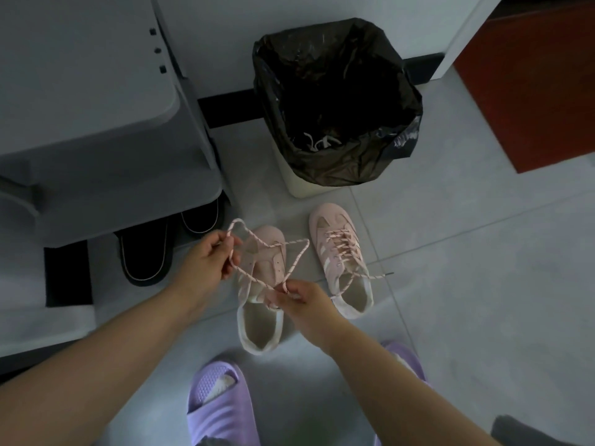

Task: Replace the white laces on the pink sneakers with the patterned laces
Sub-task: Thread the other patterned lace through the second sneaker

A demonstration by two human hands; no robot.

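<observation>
Grip on both sides is a pinch: my left hand [212, 256] and right hand [303, 300] hold the patterned lace [272, 244] spread above the unlaced pink sneaker [257, 329] at frame centre, likely sorting it out for threading.

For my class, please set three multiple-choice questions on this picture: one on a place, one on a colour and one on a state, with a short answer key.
1. Where are the white laces? A on the floor; B in the bin; C on a shelf.
2. What colour are the slippers? A red; B green; C purple.
3. The sneaker under the left hand and right hand is: A unlaced; B fully laced; C tied in a bow.

Key: B, they lie in the bin's black bag; C, both slippers are purple; A, its eyelets are bare while both hands pinch the patterned lace above it.
</observation>
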